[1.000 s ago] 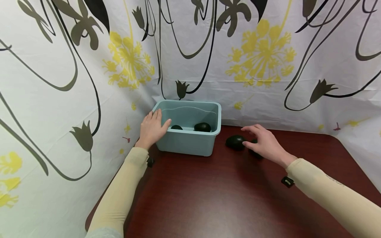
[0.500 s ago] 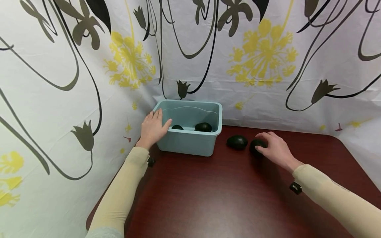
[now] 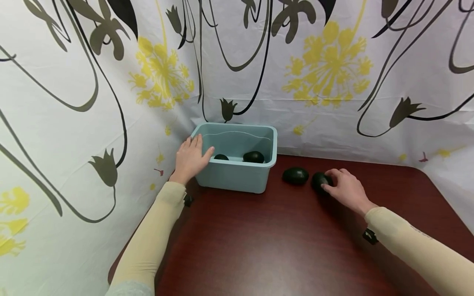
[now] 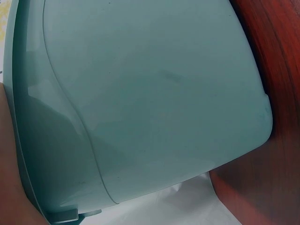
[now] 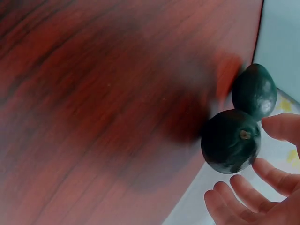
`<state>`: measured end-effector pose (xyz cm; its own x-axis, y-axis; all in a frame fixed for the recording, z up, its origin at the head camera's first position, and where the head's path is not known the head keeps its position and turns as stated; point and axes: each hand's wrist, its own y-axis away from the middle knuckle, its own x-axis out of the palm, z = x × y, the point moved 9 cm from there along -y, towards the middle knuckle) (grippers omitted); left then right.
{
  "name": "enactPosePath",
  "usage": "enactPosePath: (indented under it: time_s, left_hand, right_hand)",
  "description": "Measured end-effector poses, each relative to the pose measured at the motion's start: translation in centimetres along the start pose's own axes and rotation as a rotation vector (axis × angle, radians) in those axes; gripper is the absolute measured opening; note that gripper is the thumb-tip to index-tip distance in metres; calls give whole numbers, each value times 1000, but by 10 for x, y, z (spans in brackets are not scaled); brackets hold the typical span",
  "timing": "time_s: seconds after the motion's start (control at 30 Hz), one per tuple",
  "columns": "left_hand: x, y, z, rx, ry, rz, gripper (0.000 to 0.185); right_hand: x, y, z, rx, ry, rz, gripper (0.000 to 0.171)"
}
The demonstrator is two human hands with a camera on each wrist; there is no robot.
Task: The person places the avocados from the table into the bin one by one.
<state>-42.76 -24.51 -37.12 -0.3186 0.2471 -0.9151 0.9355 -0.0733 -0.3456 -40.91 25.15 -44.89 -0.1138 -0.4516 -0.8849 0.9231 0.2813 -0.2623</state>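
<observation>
A pale blue-green plastic tub (image 3: 233, 176) stands at the back left of the table. My left hand (image 3: 190, 160) lies over its left front corner, fingers straight and thumb spread; the left wrist view has the tub's wall (image 4: 164, 103) filling most of it. Inside the tub are two dark green avocados, one (image 3: 253, 157) well visible, the other (image 3: 221, 157) mostly hidden by the front wall. Right of the tub, an avocado (image 3: 295, 176) lies on the table. Beside it, my right hand (image 3: 347, 188) pinches another avocado (image 5: 229, 143) at its near end between thumb and fingers.
The dark red wooden table (image 3: 266, 238) has rounded corners. White cloth (image 3: 326, 123) with yellow and grey flower prints hangs behind and to the left. A small black device (image 3: 370, 236) sits under the right wrist.
My right hand has moved right, from above the two loose avocados to the right-hand one, and its thumb and fingers have closed on that avocado's end. The left hand has stayed on the tub.
</observation>
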Motion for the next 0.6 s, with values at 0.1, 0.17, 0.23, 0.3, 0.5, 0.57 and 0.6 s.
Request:
enactPosePath:
  time_s: [0.1,0.17,0.23,0.3,0.5,0.57,0.6]
  left_hand:
    - [0,0,-1,2,3,3,90]
    - [0,0,0,2,2,2,90]
    - [0,0,0,1,0,1,90]
    - [0,0,0,1,-3,1,90]
    - [-1,-1,-1,1,6,1,89]
    - [0,-1,-1,-1,3,5,89]
    - [1,-1,-1,-2,0,9,90]
  right_hand:
    - [2,0,-4,4,10,-3,48]
    - [3,-1,-6,6,15,-8,51]
    - [5,-2,-8,12,15,-9,56]
    - [6,-3,-8,21,16,-1,62]
    - [13,-8,-9,52,33,23,70]
    - [14,-10,-10,56,43,26,71]
    - [15,-11,-10,56,47,27,71]
